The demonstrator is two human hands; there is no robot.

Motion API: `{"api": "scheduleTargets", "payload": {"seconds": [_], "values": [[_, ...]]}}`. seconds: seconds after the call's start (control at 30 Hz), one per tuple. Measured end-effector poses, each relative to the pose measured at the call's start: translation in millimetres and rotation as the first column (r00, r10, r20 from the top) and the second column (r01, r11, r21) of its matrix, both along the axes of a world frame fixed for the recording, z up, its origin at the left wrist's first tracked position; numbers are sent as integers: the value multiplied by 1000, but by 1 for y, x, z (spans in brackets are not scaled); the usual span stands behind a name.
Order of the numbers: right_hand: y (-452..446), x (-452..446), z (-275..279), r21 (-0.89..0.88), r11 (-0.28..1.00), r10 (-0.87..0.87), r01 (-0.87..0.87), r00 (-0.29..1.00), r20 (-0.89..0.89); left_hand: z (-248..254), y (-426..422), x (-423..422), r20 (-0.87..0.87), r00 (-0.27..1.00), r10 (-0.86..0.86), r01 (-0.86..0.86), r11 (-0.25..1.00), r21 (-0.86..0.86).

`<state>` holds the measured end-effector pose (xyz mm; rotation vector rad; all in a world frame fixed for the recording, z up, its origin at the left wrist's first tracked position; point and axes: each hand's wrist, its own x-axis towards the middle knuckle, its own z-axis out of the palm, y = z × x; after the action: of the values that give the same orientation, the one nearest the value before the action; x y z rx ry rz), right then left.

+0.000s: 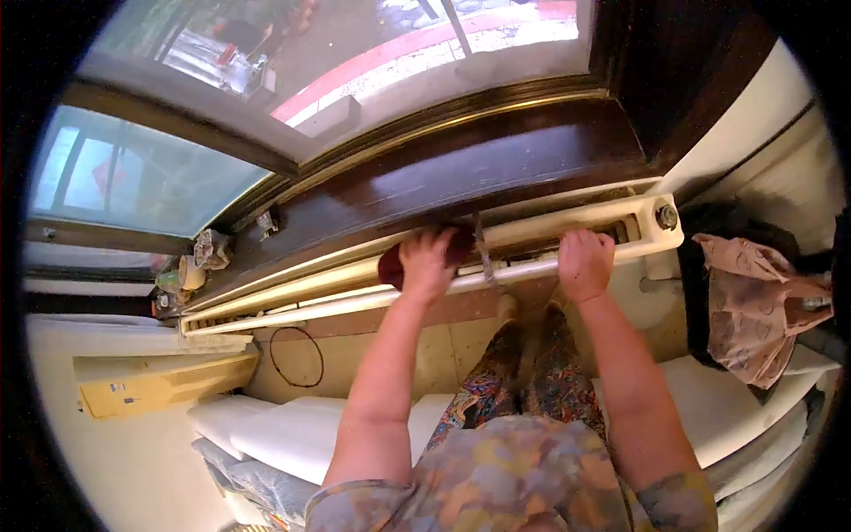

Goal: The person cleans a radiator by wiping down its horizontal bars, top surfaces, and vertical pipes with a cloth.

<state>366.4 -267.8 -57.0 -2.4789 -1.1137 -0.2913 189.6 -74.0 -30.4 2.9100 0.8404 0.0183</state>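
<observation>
From here, the left hand (427,262), fingers pressed over a dark red cloth (389,269) atop the radiator (523,230), seems mid-wipe, the right hand's (586,264) fingers curled on the front rail (527,269); moving rightward calls for clearing the strip (485,251).

Deep maroon cloth (390,269) against a creamy white radiator (532,229).
The windowsill (496,160) is a glossy dark brown with paler scuffs; the shirt (532,470) is blotched in grey, orange and dull yellow, and the trousers (479,381) carry a busy multicoloured print on a dark ground. The bag (745,297) is dusty pink with dark outlined shapes, the hoop (320,357) dark, the wall box (160,386) pale yellow, and the floor (425,350) tan.
</observation>
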Motion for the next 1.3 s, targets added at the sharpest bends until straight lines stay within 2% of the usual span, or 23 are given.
{"api": "scheduleTargets", "payload": {"seconds": [0.13, 0.17, 0.23, 0.27, 0.33, 0.4, 0.5, 0.53, 0.57, 0.6, 0.73, 0.8, 0.83, 0.87, 0.93, 1.0, 1.03, 1.07, 1.1, 1.13, 1.2, 1.27, 1.3], "values": [[2, -1, 6, -46, 999, -6, 6, 1000, 8, -4, -16, 23, -19, 995, 94, -94, 996, 8], [3, -2, 3, -46, 999, 17, -16, 1000, 13, 0, -16, 21, 4, 998, 69, -69, 997, -18], [3, 4, -5, -200, 980, -19, 15, 1000, -22, 7, -6, 12, 59, 998, -15, 17, 999, -44], [1, 5, -7, -202, 979, 12, -16, 1000, -18, 8, -2, 7, 63, 998, 17, -14, 999, -45], [2, 6, -6, -302, 953, -23, 11, 999, -36, 12, 6, 0, 75, 997, -35, 44, 992, -114], [1, 4, 1, -299, 952, 69, -61, 997, 17, 3, 14, -9, 123, 992, 7, 9, 992, -128], [-1, 7, -11, -72, 997, 30, -17, 983, 183, 2, 26, -27, 101, 994, 37, -27, 995, -98], [-1, 7, -10, -76, 997, 37, -23, 982, 184, 2, 32, -37, 63, 996, 60, -56, 997, -57], [-1, 7, -5, -145, 989, 31, -11, 990, 140, 2, 35, -49, 144, 986, 79, -87, 995, 47], [-1, 5, -3, -215, 977, 22, -1, 995, 95, 4, 47, -61, 87, 991, 100, -104, 994, 35], [-7, 10, -19, -129, 992, 24, -8, 992, 120, 13, 79, -115, -41, 949, 314, -311, 948, 65], [-6, 12, -25, -96, 995, 40, -21, 980, 197, 2, 99, -146, 123, 920, 371, -384, 917, 106], [-4, 10, -23, -92, 995, 42, -24, 980, 195, -6, 107, -160, 162, 872, 463, -483, 867, 125], [-4, 9, -18, -169, 986, 32, -3, 985, 169, -11, 112, -174, 232, 825, 515, -552, 821, 143], [-4, 8, -12, -243, 970, 20, 15, 990, 141, -15, 130, -194, 465, 608, 644, -642, 743, -191], [-4, 10, -12, -304, 953, 17, 9, 997, 82, -17, 147, -206, 496, 196, 846, -693, 477, -541], [-4, 11, -16, -303, 953, 19, 5, 997, 77, -9, 148, -206, 502, 17, 865, -682, 377, -627], [-5, 11, -20, -218, 976, 25, 4, 991, 131, 8, 143, -201, 414, -141, 899, -615, 248, -748], [-5, 11, -23, -130, 992, 24, 0, 982, 186, 5, 149, -206, 407, -249, 879, -491, 247, -835], [-5, 9, -23, -130, 991, 26, -2, 983, 182, 1, 156, -209, 383, -351, 855, -353, 258, -899], [-5, 8, -20, -112, 994, 11, 8, 985, 170, -17, 169, -202, 322, -426, 845, -423, 129, -897], [-3, 6, -15, -87, 996, 11, 1, 990, 142, -5, 153, -170, 222, -395, 891, -384, 60, -922], [-2, 6, -14, -62, 998, 8, -1, 993, 119, -11, 149, -158, 175, -436, 883, -314, 33, -949]]}}
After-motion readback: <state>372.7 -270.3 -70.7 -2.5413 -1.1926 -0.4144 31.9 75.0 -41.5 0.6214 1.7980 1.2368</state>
